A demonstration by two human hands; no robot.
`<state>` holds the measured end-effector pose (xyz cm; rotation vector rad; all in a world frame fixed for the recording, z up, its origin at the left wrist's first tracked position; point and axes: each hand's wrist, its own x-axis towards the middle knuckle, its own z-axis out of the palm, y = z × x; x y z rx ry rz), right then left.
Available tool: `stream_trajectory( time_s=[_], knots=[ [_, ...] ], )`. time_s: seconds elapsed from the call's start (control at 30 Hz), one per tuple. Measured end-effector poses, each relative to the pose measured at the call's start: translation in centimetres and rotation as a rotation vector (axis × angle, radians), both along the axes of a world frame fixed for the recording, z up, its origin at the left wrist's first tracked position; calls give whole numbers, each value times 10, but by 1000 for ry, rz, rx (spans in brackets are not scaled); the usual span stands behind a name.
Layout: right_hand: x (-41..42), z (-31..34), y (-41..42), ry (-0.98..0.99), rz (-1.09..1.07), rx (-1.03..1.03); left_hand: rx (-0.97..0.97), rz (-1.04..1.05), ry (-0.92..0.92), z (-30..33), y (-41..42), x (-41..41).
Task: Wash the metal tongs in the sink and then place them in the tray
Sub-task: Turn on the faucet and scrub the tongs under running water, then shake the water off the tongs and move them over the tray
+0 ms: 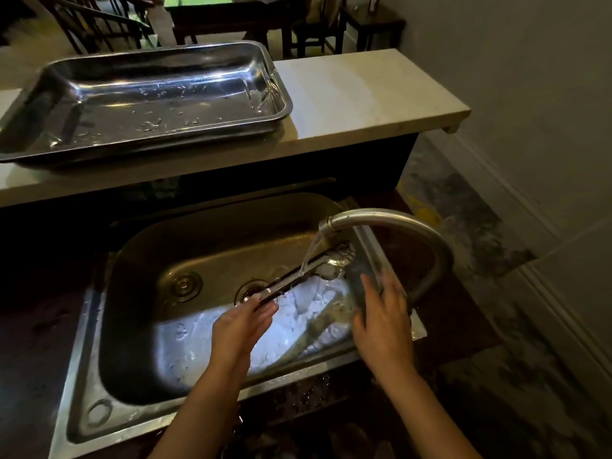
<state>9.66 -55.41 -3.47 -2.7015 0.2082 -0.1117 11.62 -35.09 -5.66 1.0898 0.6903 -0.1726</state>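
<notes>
My left hand (243, 323) grips the handle end of the metal tongs (308, 271) over the steel sink (109, 329). The tongs slant up to the right, their scalloped tips under the stream running from the curved faucet (390, 217). My right hand (384, 321) hovers with fingers spread at the sink's right rim, just below the spout, holding nothing. The shiny metal tray (281, 97) lies on the pale raised counter (364, 97) behind the sink, wet with droplets.
A drain (253, 289) and a round plug (183, 284) sit in the sink floor. Dark countertop surrounds the basin. Chairs and a table stand beyond the counter. A wall and patterned floor lie to the right.
</notes>
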Motion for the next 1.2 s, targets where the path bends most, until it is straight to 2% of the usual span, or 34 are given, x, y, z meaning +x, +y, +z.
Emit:
stream_trajectory(
  time_s=[0.1,0.27,0.4,0.67,0.87,1.13,1.2],
  knots=[
    [1,-6,-5,147,-14,36,-88,-16,57,-11,3,-10],
    [10,-8,-4,226,-57,202,-175,-32,82,-21,4,-18],
    [14,-6,-2,162,-108,344,-216,-24,97,-21,2,-22],
    [10,-10,2,140,-165,309,-235,-2,103,-21,6,-26],
    [-4,-9,1,17,-239,546,-276,-8,96,-23,9,-26],
    [-18,-16,8,-10,-156,425,-308,0,96,-21,4,-21],
    [-19,-16,10,37,-136,343,-325,12,97,-21,4,-21]
  ],
)
